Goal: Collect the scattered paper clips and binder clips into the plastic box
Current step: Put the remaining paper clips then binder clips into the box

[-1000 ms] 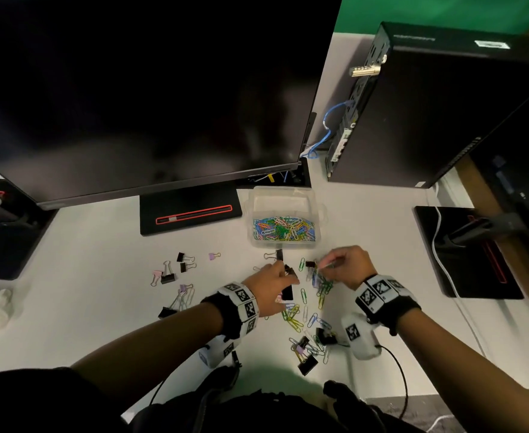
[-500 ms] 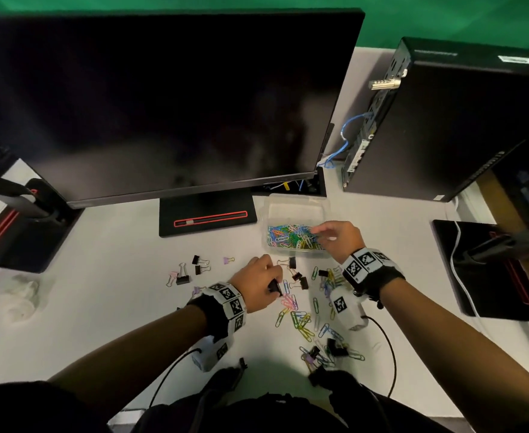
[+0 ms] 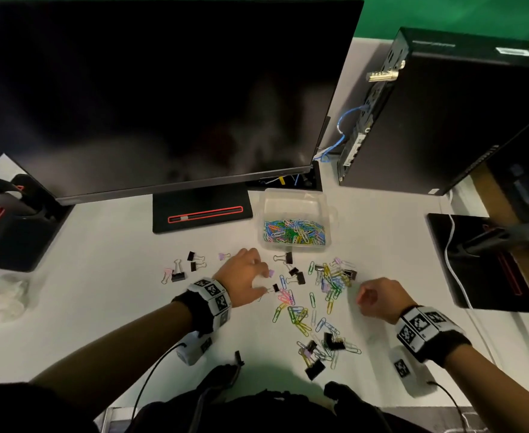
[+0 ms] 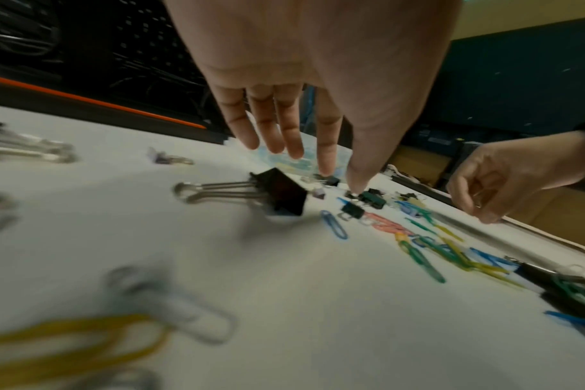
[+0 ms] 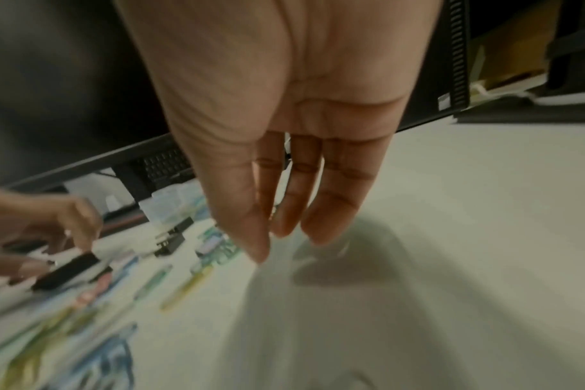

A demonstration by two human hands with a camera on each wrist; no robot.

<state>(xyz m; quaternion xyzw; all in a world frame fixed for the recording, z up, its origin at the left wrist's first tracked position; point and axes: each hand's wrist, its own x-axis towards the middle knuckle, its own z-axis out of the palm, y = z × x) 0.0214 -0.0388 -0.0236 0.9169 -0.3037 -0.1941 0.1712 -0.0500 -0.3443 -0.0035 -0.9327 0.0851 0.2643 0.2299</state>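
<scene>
The clear plastic box (image 3: 294, 196) stands behind the scatter and holds many coloured paper clips. Coloured paper clips (image 3: 331, 282) and black binder clips (image 3: 299, 278) lie spread in front of it. More paper clips (image 3: 297, 315) lie nearer me. My left hand (image 3: 261, 279) hovers left of the pile with straight, spread fingers (image 4: 291, 137). A small black binder clip (image 3: 275, 288) (image 4: 281, 195) lies just under its fingertips, not gripped. My right hand (image 3: 366, 300) (image 5: 284, 237) hangs empty right of the pile, fingers loosely bent.
A big monitor (image 3: 163, 89) with its stand base (image 3: 202, 214) fills the back. A black computer tower (image 3: 444, 120) stands at the back right. Black stands sit at the far right (image 3: 475, 260) and far left (image 3: 7, 232). More binder clips (image 3: 178, 275) lie at the left.
My right hand has drawn back from the box to the right of the pile, empty. My left hand has opened, and the black binder clip it pinched is free of its fingers.
</scene>
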